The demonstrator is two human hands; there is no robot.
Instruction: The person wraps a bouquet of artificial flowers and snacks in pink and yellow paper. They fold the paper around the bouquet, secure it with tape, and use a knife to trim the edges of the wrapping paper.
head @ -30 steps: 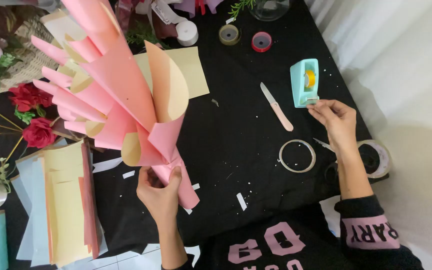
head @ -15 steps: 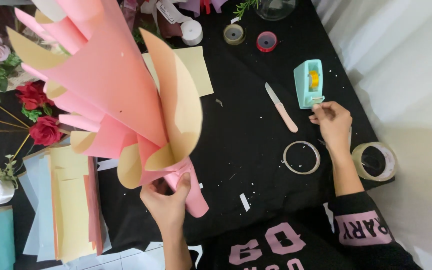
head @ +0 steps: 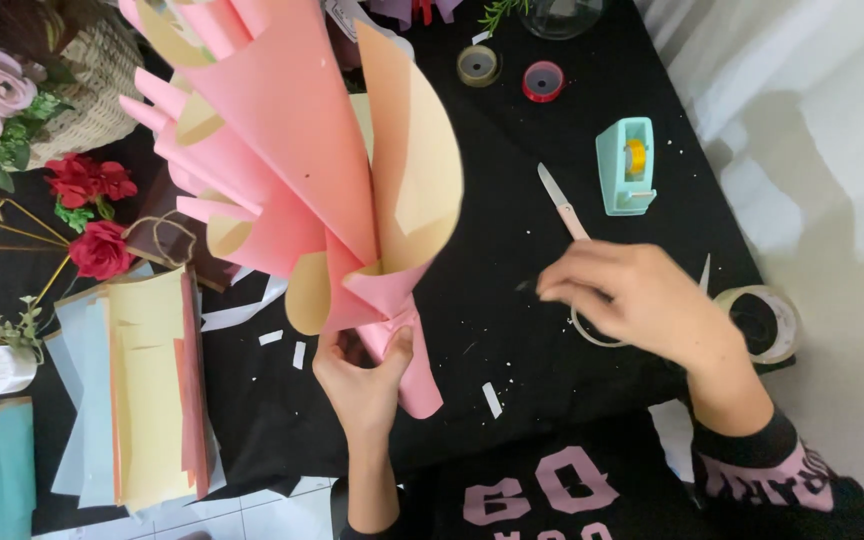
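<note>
Your left hand [head: 367, 375] had its fingers wrapped tight around the narrow stem of the pink and cream folded-paper bouquet [head: 302, 170], holding it upright above the middle of the black-covered counter [head: 512, 210] — near its front edge. Your right hand [head: 632, 300] hovered over the counter's right side, fingers pinched nearly closed; whether they held anything, I could not tell. Beyond it lay a pink-handled knife [head: 564, 202] and a mint-green tape dispenser [head: 625, 165] — a stack of coloured paper sheets [head: 147, 385] sat at the front left corner.
</note>
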